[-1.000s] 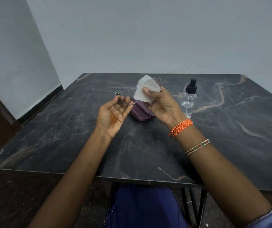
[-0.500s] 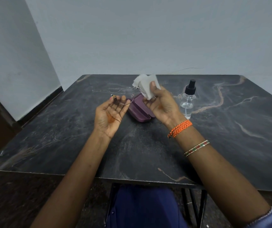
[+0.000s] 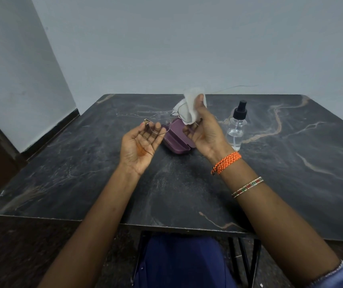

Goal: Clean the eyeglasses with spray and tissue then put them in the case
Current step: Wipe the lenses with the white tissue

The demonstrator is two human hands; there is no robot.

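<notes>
Thin wire-rimmed eyeglasses [image 3: 159,124] hang above the dark marble table [image 3: 187,183]. My left hand [image 3: 141,145], palm up, holds their left end at the fingertips. My right hand [image 3: 202,129] pinches a white tissue [image 3: 191,107] around the right lens, thumb on the near side. Below and between the hands lies the purple glasses case [image 3: 177,140] on the table, partly hidden by my right hand; whether it is open I cannot tell. A clear spray bottle [image 3: 237,129] with a black pump top stands just right of my right hand.
The table's near edge [image 3: 125,222] runs in front of my lap. Grey walls stand behind and to the left. A thin wire [image 3: 235,87] shows at the table's far edge.
My right hand has turned the tissue upward over the right lens, thumb now higher. The glasses and my left hand have stayed nearly in place.
</notes>
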